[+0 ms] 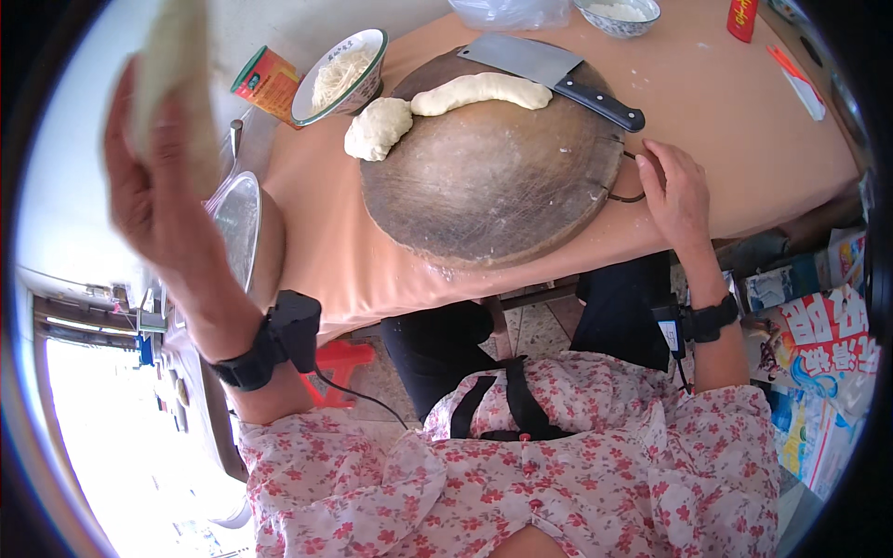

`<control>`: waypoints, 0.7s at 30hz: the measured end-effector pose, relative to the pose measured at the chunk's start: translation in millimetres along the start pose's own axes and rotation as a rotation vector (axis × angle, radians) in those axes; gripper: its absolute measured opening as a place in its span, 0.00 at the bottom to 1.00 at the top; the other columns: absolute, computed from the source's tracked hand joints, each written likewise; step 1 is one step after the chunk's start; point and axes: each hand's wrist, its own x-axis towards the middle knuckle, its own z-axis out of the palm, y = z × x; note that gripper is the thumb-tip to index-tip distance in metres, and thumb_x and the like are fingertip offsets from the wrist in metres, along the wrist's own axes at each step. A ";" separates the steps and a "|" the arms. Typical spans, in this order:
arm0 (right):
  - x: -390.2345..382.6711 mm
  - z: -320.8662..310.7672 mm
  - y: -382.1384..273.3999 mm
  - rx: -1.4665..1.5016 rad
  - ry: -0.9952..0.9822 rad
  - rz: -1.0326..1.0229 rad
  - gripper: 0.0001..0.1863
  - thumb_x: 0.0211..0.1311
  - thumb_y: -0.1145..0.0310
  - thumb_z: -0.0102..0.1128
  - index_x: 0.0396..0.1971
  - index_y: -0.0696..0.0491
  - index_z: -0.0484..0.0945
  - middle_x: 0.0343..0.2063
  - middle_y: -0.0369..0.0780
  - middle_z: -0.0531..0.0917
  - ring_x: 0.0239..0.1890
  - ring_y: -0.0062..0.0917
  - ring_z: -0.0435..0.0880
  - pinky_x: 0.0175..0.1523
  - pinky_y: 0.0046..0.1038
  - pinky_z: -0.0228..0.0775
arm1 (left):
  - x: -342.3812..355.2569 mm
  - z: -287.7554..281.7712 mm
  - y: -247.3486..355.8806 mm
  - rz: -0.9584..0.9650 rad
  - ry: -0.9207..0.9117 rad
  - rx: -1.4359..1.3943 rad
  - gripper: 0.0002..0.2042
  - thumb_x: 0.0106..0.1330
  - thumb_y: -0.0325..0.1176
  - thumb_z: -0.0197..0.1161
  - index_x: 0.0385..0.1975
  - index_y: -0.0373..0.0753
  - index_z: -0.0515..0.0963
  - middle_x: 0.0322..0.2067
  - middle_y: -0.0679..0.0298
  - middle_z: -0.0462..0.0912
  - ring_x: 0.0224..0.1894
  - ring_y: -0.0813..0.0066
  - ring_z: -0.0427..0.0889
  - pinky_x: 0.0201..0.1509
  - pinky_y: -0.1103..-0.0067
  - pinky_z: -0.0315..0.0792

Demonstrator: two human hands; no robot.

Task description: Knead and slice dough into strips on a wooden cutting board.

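Raised at the far left, my left hand (pixel 153 177) is closed round a long pale thing (pixel 181 84), too blurred to name. On the table, my right hand (pixel 677 191) rests with loosely bent fingers beside the round wooden chopping board (pixel 474 195), near its dark loop handle (pixel 628 197), and holds nothing. A rounded lump of dough (pixel 379 129) lies at the board's left edge, touching a thick dough roll (pixel 482 91) that stretches along the far side. Behind the roll lies a cleaver (pixel 549 73), its black handle pointing to the right.
Left of the board, a tilted bowl (pixel 372 45) holds pale shreds, next to an orange can (pixel 268 84). A metal basin (pixel 244 223) stands below my left hand. At the back are a bowl of white powder (pixel 642 26), a red packet (pixel 741 19) and an orange-handled knife (pixel 798 82).
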 end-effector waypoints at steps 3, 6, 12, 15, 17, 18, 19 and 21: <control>1.7 -0.1 -3.6 -0.006 0.008 -0.014 0.15 0.65 0.60 0.58 0.44 0.55 0.79 0.41 0.43 0.83 0.47 0.37 0.80 0.53 0.38 0.67 | -4.2 6.8 4.1 0.204 0.173 0.129 0.19 0.73 0.34 0.56 0.60 0.34 0.70 0.53 0.56 0.78 0.53 0.69 0.78 0.56 0.75 0.74; -0.6 0.8 0.5 -0.004 0.001 -0.001 0.15 0.65 0.60 0.57 0.44 0.55 0.79 0.41 0.43 0.83 0.47 0.37 0.80 0.53 0.38 0.67 | -59.0 15.9 -20.7 -0.078 -0.510 0.252 0.24 0.67 0.35 0.61 0.64 0.41 0.67 0.58 0.53 0.73 0.60 0.57 0.72 0.63 0.68 0.68; 1.0 -1.1 -3.8 0.034 -0.005 0.012 0.14 0.65 0.62 0.57 0.43 0.56 0.80 0.41 0.44 0.83 0.47 0.38 0.80 0.53 0.38 0.67 | -99.9 28.4 -18.5 -0.057 -1.266 0.389 0.37 0.59 0.39 0.69 0.69 0.52 0.60 0.66 0.51 0.62 0.66 0.47 0.64 0.68 0.63 0.63; 0.7 -3.9 -5.3 0.015 -0.011 0.015 0.14 0.65 0.62 0.57 0.43 0.56 0.80 0.41 0.45 0.83 0.46 0.38 0.80 0.53 0.38 0.68 | -109.8 47.8 -9.9 -0.092 -1.166 0.193 0.38 0.58 0.41 0.70 0.70 0.56 0.59 0.67 0.51 0.59 0.66 0.46 0.63 0.68 0.61 0.63; 0.9 -1.1 -2.8 0.027 -0.006 0.006 0.14 0.65 0.62 0.58 0.43 0.56 0.80 0.40 0.45 0.83 0.46 0.38 0.80 0.53 0.38 0.68 | -114.7 60.8 -6.4 -0.076 -1.132 0.171 0.39 0.57 0.42 0.70 0.69 0.58 0.60 0.68 0.50 0.58 0.66 0.45 0.64 0.68 0.61 0.63; 1.2 -0.1 -1.5 0.039 -0.003 0.001 0.14 0.65 0.62 0.58 0.43 0.56 0.80 0.40 0.45 0.83 0.46 0.39 0.80 0.52 0.38 0.68 | -118.9 67.7 -11.2 -0.007 -1.144 0.167 0.39 0.56 0.41 0.71 0.69 0.59 0.60 0.68 0.50 0.57 0.66 0.45 0.64 0.67 0.61 0.64; 0.9 -0.2 -1.7 0.036 -0.005 0.002 0.14 0.65 0.62 0.58 0.43 0.56 0.80 0.40 0.45 0.83 0.46 0.39 0.80 0.52 0.38 0.68 | -121.9 73.2 -15.3 0.061 -1.158 0.160 0.39 0.56 0.40 0.71 0.69 0.61 0.60 0.68 0.50 0.56 0.65 0.45 0.65 0.67 0.61 0.64; 0.6 0.1 -3.3 0.035 0.012 -0.006 0.14 0.64 0.62 0.58 0.42 0.56 0.80 0.40 0.44 0.83 0.45 0.39 0.80 0.52 0.38 0.68 | -121.5 82.6 -19.4 0.028 -1.165 0.137 0.38 0.56 0.38 0.71 0.68 0.61 0.61 0.68 0.50 0.57 0.65 0.45 0.66 0.66 0.62 0.66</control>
